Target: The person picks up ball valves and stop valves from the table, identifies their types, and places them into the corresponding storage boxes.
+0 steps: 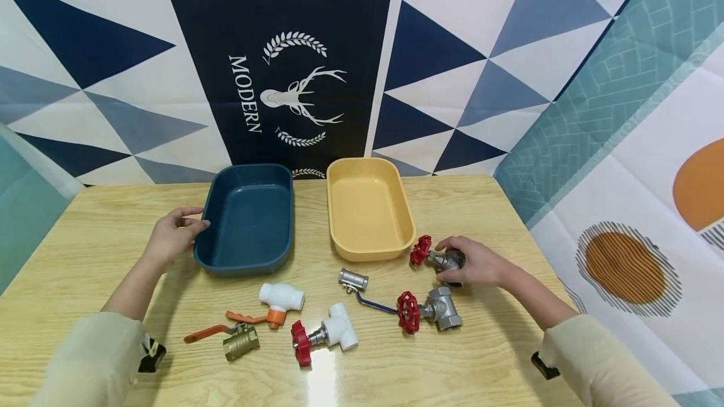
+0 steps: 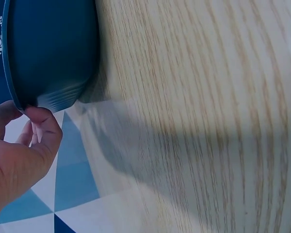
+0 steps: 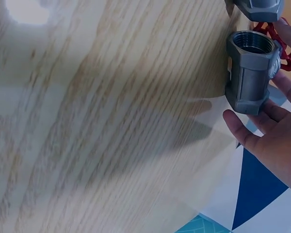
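My left hand [image 1: 173, 235] pinches the left rim of a dark blue plastic bin [image 1: 243, 264]; the left wrist view shows thumb and finger at the bin's [image 2: 48, 53] edge. On the right, my right hand [image 1: 474, 260] has thumb and fingers curled about the grey metal body of a gate valve [image 1: 447, 261], its red handwheel pointing left. One finger [image 3: 240, 127] stands off the valve body [image 3: 252, 80] in the right wrist view, while other fingers are partly hidden behind it. Just nearer lies a second metal gate valve [image 1: 443, 308] with a red handwheel.
A yellow bin [image 1: 370, 247] stands right of the blue one. Between the hands lie a small blue-lever ball valve [image 1: 353, 279], a white plastic valve with orange lever [image 1: 283, 297], a brass ball valve [image 1: 241, 341] and a white valve with red handwheel [image 1: 340, 326].
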Tool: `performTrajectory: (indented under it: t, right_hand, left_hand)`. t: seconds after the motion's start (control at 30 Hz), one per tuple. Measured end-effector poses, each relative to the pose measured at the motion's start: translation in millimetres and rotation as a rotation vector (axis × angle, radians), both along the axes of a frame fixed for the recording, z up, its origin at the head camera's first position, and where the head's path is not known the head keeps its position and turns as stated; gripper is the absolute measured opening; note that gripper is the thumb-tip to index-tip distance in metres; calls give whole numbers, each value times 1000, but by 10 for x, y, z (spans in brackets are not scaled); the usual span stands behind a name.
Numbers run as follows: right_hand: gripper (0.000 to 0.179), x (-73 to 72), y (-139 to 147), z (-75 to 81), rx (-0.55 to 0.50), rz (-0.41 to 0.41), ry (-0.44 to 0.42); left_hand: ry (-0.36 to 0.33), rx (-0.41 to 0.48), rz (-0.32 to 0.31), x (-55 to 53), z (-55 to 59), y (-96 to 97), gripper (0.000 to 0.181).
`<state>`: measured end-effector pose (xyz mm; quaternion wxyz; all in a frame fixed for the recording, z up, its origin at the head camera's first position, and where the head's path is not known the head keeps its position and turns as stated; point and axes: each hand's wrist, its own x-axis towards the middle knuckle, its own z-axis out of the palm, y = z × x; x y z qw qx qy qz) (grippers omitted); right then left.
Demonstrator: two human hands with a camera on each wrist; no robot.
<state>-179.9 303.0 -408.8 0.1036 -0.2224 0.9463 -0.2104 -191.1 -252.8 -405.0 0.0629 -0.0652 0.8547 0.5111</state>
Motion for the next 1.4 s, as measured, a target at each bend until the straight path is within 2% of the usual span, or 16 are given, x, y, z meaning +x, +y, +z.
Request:
performTrajectory:
  t: [0.57, 1.4]
  right_hand:
    - [61, -13, -36, -88, 25, 50, 8]
    - [61, -1, -53, -146, 104, 42, 56]
  left_hand:
    - [26, 17, 3, -19, -24, -10, 56]
    - [19, 19, 2, -16, -42, 0, 56]
